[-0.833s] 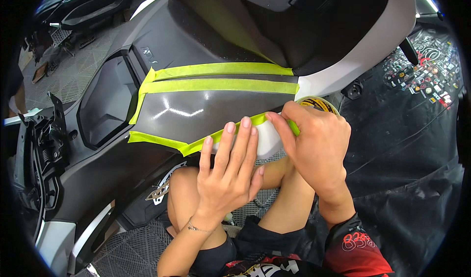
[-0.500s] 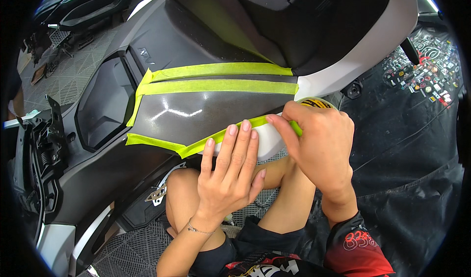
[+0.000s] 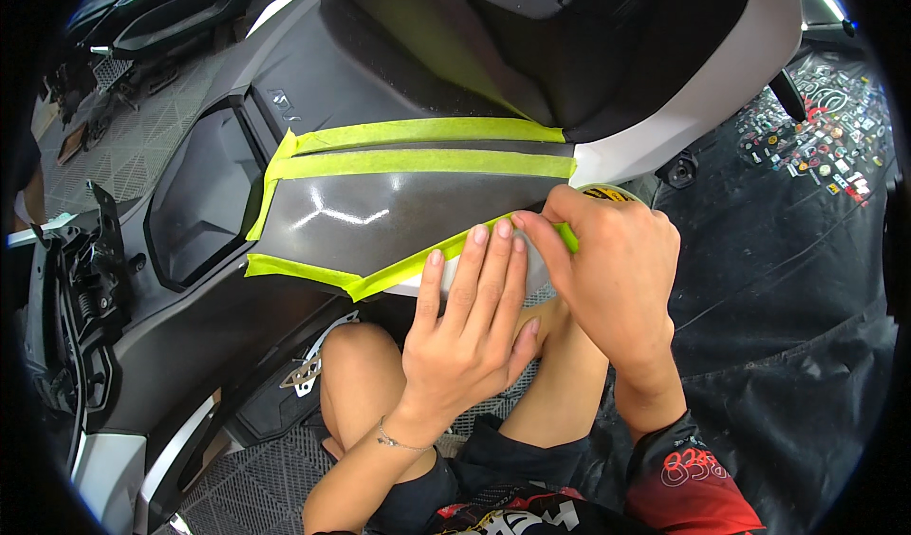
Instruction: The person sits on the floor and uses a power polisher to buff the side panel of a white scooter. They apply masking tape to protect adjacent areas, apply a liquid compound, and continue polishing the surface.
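Note:
My left hand (image 3: 467, 331) lies flat with fingers stretched out, its fingertips pressing the lime-green masking tape strip (image 3: 403, 271) along the lower edge of a dark grey scooter body panel (image 3: 441, 211). Close beside it, my right hand (image 3: 622, 274) is closed round a roll of masking tape (image 3: 612, 192), mostly hidden behind the fingers. Its thumb touches the tape near the left fingertips. Two more green strips, an upper strip (image 3: 427, 132) and a lower strip (image 3: 427, 163), cross the panel above. A short strip (image 3: 264, 193) runs down the panel's left side.
A black seat section (image 3: 645, 51) and white bodywork (image 3: 683, 127) rise at the top right. Left of the panel is a dark recess (image 3: 204, 198). A black cover (image 3: 788, 279) bearing several stickers (image 3: 826, 132) spreads at the right. My knees are below the panel.
My left hand has slid right and slightly up along the tape edge, closer to my right thumb. The right hand with the roll has shifted slightly up and left.

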{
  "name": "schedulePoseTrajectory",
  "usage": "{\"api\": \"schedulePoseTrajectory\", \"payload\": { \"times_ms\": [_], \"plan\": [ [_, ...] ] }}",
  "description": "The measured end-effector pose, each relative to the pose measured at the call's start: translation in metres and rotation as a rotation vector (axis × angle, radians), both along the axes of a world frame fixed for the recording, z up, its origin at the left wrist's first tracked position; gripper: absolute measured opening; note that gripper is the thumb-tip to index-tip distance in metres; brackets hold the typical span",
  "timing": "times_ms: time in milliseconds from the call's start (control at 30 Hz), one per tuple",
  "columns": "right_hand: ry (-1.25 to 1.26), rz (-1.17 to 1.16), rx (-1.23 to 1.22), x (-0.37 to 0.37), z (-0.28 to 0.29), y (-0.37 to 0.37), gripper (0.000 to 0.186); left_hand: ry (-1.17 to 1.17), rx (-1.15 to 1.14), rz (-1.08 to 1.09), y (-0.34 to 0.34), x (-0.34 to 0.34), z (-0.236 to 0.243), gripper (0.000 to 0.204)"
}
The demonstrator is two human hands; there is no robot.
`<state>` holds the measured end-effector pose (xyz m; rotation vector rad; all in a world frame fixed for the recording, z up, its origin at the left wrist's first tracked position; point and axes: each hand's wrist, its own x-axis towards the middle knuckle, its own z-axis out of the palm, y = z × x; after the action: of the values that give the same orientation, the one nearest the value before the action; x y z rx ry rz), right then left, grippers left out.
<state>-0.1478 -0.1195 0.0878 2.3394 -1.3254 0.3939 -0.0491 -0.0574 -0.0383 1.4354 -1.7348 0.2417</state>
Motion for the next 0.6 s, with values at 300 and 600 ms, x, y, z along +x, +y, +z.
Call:
{"api": "schedulePoseTrajectory", "payload": {
  "times_ms": [300, 600],
  "plan": [
    [0.371, 0.350, 0.092, -0.031, 0.046, 0.013, 0.036, -0.084, 0.042, 0.055, 0.003, -0.004, 0.009, 0.064],
    [0.682, 0.432, -0.114, -0.063, 0.051, -0.002, 0.046, -0.093, 0.057, 0.079, 0.003, -0.007, 0.011, 0.066]
  ]
}}
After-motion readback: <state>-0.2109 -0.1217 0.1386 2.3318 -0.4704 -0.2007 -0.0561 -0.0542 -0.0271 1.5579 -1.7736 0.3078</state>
